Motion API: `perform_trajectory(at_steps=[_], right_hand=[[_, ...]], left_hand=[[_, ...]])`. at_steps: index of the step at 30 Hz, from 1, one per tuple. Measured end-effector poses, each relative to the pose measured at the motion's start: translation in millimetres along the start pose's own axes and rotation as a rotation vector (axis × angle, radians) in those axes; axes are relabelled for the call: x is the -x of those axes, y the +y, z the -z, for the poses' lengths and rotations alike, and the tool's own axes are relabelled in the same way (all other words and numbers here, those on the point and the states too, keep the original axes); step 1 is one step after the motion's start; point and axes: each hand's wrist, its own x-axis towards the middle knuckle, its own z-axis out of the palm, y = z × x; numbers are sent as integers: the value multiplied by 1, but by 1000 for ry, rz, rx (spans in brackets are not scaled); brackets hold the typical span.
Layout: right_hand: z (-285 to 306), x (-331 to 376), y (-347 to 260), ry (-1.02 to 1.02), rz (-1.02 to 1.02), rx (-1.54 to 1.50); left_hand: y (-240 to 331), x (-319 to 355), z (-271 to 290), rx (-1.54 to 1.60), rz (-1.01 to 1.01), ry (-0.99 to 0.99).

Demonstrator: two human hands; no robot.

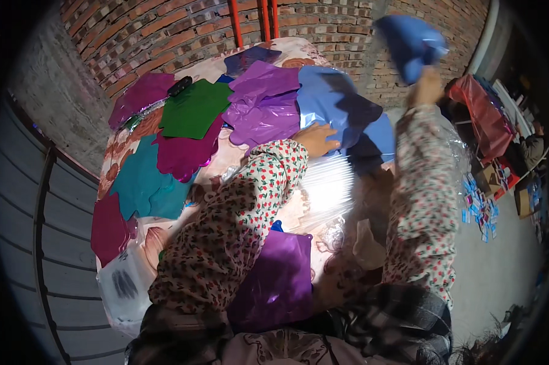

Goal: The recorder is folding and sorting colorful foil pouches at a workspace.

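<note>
Raised at the upper right, my right hand [428, 88] is closed on a blue shiny flat sheet [411, 45]; both are blurred by motion. My left hand [317, 140] lies with its fingers stretched out at the lower edge of a pile of blue shiny sheets [323, 91]. Just below it is a stack of clear plastic sleeves [328, 185], glaring in bright light. Purple shiny sheets [265, 100] lie left of the blue pile. Nearest my body rests a larger purple sheet [277, 280].
Green [195, 109], magenta [186, 149] and teal sheets [146, 179] cover the left of the flowered tablecloth [156, 240]. A black object [180, 86] lies on top. A clear bag [125, 286] sits at the near left. Small blue-and-white packets [481, 207] litter the floor at right.
</note>
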Motion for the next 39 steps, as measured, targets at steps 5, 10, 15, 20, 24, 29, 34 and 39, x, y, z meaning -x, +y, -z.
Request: perform_trajectory(at_steps=[5, 10, 15, 20, 24, 29, 34, 39], right_hand=[[56, -47, -52, -145, -65, -745], [137, 30, -155, -615, 134, -364], [216, 134, -229, -970, 295, -143], [235, 235, -271, -1157, 689, -44], [239, 304, -273, -1258, 646, 139], [224, 345, -247, -1410, 613, 233], [234, 368, -239, -1453, 587, 266], [254, 359, -241, -1562, 675, -17]], left_hand=[[0, 6, -4, 47, -93, 143], [29, 61, 69, -69, -63, 161], [41, 195, 133, -260, -126, 308], [97, 387, 192, -188, 120, 35], [83, 473, 118, -234, -233, 467], [110, 535, 48, 89, -38, 369], [87, 564, -56, 487, 110, 350], [78, 538, -119, 1097, 272, 438]])
